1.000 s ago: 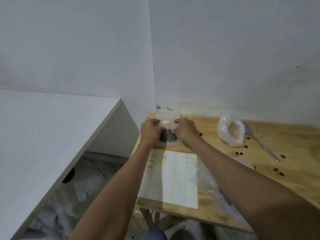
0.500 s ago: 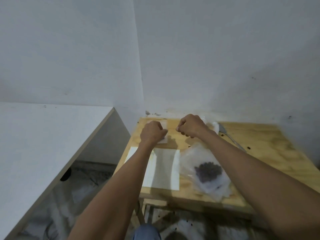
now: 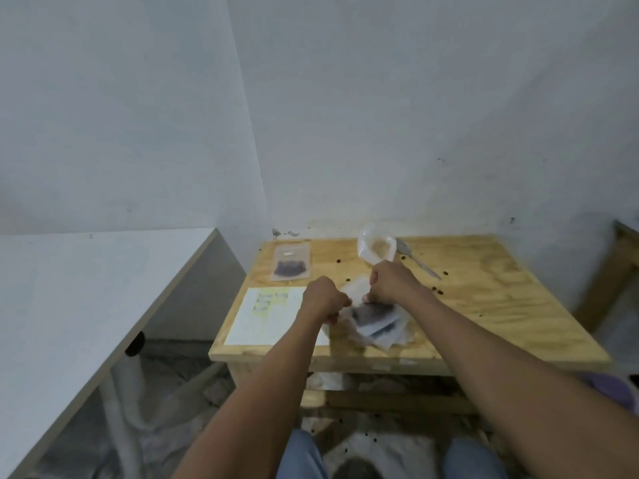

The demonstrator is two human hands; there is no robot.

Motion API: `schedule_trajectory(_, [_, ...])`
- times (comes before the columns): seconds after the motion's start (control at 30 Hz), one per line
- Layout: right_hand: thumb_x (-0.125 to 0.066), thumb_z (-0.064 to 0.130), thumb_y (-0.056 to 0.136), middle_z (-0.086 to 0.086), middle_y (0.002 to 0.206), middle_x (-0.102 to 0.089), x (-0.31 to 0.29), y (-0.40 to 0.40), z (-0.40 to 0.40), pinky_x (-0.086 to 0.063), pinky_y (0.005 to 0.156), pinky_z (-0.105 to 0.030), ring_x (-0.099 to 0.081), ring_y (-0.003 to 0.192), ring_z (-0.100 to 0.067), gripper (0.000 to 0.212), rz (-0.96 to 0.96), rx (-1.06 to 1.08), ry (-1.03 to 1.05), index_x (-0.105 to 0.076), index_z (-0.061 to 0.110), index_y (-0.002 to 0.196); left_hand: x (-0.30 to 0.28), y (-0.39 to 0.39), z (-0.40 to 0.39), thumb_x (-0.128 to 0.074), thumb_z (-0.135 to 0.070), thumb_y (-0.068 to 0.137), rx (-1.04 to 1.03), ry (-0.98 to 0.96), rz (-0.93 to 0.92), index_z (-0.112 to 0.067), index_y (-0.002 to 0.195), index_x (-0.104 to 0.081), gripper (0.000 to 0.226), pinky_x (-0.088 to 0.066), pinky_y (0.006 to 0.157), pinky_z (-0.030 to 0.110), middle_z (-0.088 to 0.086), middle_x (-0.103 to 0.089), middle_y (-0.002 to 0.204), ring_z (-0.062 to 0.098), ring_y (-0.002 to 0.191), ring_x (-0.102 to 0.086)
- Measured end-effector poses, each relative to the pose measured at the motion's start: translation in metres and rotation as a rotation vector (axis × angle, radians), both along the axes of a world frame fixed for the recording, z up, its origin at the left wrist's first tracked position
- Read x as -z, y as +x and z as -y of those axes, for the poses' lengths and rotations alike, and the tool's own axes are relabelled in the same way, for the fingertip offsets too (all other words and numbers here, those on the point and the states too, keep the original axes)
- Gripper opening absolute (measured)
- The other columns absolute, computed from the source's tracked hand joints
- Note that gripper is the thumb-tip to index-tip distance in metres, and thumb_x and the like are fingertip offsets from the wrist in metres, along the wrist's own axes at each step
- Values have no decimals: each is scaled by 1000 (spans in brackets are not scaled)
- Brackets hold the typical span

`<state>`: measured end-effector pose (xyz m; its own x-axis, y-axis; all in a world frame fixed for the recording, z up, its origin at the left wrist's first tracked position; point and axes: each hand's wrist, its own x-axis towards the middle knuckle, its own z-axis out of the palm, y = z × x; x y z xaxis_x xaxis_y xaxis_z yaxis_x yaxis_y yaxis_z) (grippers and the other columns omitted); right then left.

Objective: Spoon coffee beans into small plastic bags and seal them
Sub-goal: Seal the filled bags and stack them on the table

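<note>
Plywood tabletop [image 3: 484, 305] sits in a white-walled corner. Near its front edge: white label sheet [image 3: 266, 316] at the front-left, a blurred pile of small plastic bags [image 3: 377, 323] beside it, at least one showing dark beans. Both hands are on the pile: left hand [image 3: 325, 299] curled, pinching a bag's left edge; right hand [image 3: 390, 281] curled, gripping its top edge, bag hanging just below the knuckles. Loose beans [image 3: 437, 290] are scattered mid-table. Back-left corner: sealed bag of beans [image 3: 291, 262], flat. Back edge: open bag [image 3: 377, 248], spoon [image 3: 416, 259] just right of it.
</note>
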<state>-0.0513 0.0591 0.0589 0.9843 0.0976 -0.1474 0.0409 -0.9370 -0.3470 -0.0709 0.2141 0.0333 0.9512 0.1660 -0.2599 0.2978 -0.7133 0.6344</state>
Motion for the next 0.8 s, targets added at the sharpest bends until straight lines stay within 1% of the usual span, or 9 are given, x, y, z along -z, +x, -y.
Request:
schedule_trajectory(0.1, [-84,34,80,-7,94,-72,2,-3,1,-60,82,-40,-68,85,-24,29,22,34,46,-69,13,93,2,1,5,-80,-25,87,-42,-66,48,-6,79,-60,29,-64,69,40,14,-70,67,30,60,-71])
schedule_trajectory(0.23, [-80,19,83,-13,101,-72,4,-1,4,-60,83,-42,-68,92,-31,20,46,86,125,-73,10,99,13,6,9,-83,-19,83,-125,-200,88,-9,78,-60,25,-63,73,43,16,-70,82,34,75,-71])
schedule_trajectory(0.33, [-81,10,82,-8,101,-69,7,1,7,-58,80,-37,-67,95,-28,16,83,121,226,-70,14,92,22,8,14,-73,-9,89,-183,-318,144,-11,74,-58,20,-57,66,38,16,-74,92,31,70,-64])
schedule_trajectory(0.43, [-83,8,80,-3,99,-65,8,7,10,-56,80,-36,-66,98,-25,23,81,173,356,-65,20,85,25,14,17,-66,-5,91,-253,-413,194,-12,73,-60,21,-62,72,43,15,-75,91,31,79,-71])
schedule_trajectory(0.53, [-82,4,81,-6,94,-69,5,15,12,-55,65,-31,-69,84,-22,21,74,222,520,-68,16,90,18,24,14,-72,1,86,-284,-514,246,-12,72,-65,21,-59,69,41,14,-73,83,28,74,-68])
schedule_trajectory(0.6, [-77,0,84,-7,90,-71,-1,18,9,-52,57,-27,-67,73,-18,18,105,235,667,-70,12,96,7,27,8,-70,6,86,-263,-588,297,-13,76,-67,22,-52,64,34,14,-70,84,25,73,-63])
schedule_trajectory(0.67, [-74,-2,86,-7,90,-71,-11,22,3,-49,54,-25,-63,68,-17,17,147,223,824,-74,10,98,-7,28,-1,-67,7,89,-236,-668,347,-11,84,-68,19,-50,60,29,11,-70,85,25,76,-65])
schedule_trajectory(0.73, [-73,-1,86,-2,87,-70,-20,26,-6,-47,56,-25,-61,70,-18,19,186,168,919,-76,14,97,-21,25,-12,-65,10,89,-214,-742,395,-7,93,-68,17,-50,56,27,7,-68,79,23,76,-65])
schedule_trajectory(0.8, [-73,0,85,3,88,-68,-26,31,-19,-47,61,-24,-62,79,-17,24,230,110,972,-75,21,96,-33,22,-27,-67,9,87,-191,-786,450,-5,97,-67,18,-50,56,28,4,-64,74,20,71,-63])
